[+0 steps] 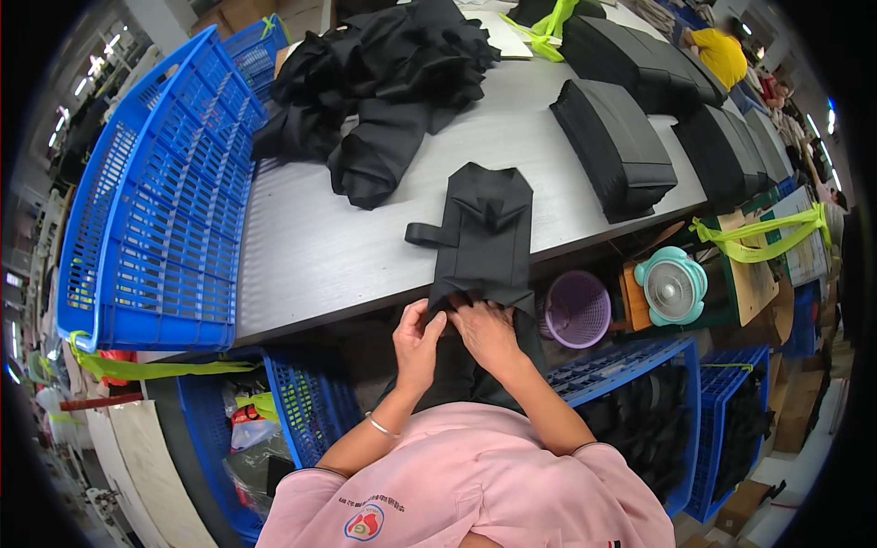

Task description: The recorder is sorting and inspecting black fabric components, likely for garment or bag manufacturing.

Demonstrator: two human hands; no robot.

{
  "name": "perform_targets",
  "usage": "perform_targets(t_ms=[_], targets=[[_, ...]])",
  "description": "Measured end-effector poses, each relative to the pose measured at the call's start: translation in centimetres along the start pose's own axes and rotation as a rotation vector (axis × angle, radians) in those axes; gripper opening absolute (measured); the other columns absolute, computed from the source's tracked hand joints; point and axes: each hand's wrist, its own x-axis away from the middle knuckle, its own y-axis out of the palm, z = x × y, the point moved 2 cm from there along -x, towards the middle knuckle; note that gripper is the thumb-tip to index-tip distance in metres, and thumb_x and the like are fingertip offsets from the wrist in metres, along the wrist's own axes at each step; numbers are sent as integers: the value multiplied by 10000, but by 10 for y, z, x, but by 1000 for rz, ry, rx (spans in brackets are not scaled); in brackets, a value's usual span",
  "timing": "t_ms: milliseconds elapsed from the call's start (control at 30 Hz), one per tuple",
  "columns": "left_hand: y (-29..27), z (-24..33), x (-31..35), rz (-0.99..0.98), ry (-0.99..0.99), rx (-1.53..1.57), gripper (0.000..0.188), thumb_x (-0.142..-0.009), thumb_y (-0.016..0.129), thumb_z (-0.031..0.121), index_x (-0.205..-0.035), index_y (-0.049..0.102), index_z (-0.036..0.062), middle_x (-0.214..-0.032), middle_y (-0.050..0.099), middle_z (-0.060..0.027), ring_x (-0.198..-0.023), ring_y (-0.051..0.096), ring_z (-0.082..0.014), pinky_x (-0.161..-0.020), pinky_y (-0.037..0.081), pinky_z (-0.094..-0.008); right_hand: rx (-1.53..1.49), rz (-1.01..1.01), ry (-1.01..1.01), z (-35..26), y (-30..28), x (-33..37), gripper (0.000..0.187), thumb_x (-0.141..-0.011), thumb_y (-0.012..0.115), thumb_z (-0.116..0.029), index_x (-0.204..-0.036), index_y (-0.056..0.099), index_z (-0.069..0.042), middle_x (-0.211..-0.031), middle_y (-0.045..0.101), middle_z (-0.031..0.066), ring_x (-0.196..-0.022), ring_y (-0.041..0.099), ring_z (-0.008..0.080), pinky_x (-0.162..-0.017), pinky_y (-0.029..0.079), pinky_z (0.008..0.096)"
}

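A black fabric piece is laid at the front edge of the table, at the centre of the frame, its near end hanging toward the lap. By the left hand, thumb and forefinger are brought close together at the near left corner; whether cloth is pinched there cannot be told. By the right hand, slightly parted fingers are bent onto the near end, their tips partly lost in the black.

The near end would best be drawn evenly by both hands, so that no skew is put into the panel. The side tab (lying out to the left) should be left untwisted, and the puckered folds at the far end should be smoothed rather than pressed in crooked.
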Motion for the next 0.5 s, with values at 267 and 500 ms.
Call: perform_targets(t_ms=[267, 500], targets=[[2, 15, 0, -45, -268, 218, 396, -981, 628, 329, -1222, 601, 16, -1027, 665, -19, -915, 631, -125, -817, 504, -288, -88, -137, -198, -13, -17, 56, 353, -932, 612, -373, -1151, 648, -99, -1017, 675, 125, -787, 694, 316, -668, 556, 433], [1, 23, 8, -175, -344, 70, 461, -954, 683, 273, -1318, 547, 26, -1199, 635, -67, -1075, 628, -182, -920, 508, -329, -636, 715, 30, 3, -111, 104, 101, -824, 731, 15, -921, 702, 16, -961, 721, 144, -846, 715, 270, -749, 571, 330]])
